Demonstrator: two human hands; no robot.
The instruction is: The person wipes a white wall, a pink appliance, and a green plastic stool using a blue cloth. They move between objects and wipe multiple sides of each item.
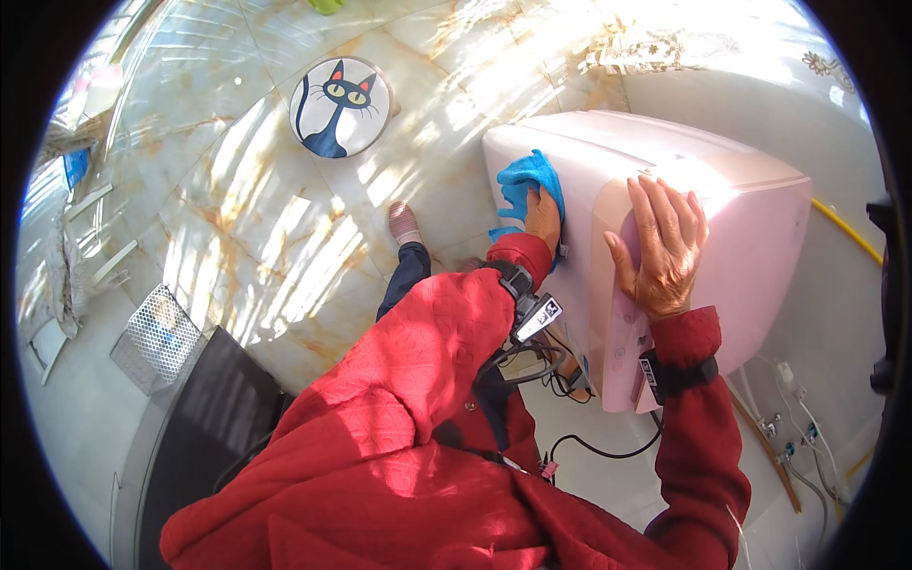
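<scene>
In the head view a pink-and-white appliance [741, 242], which looks like a washing machine, stands on my right. My left hand [543, 217] presses a blue cloth [531, 171] against its side, with the fingers partly hidden by the cloth. My right hand [662, 246] lies palm down on the appliance's rounded edge, above a strip with round control marks. Its fingers are apart and hold nothing. Both red sleeves carry a black wrist strap with a printed tag, and dark cables hang below the left one.
A round stool [342, 107] with a cat picture stands on the marble-patterned floor. A perforated white basket [160, 338] and a dark flat panel [214, 420] are at left. Wall taps [787, 450], a yellow hose [848, 229] and a black cable [605, 454] lie around the appliance.
</scene>
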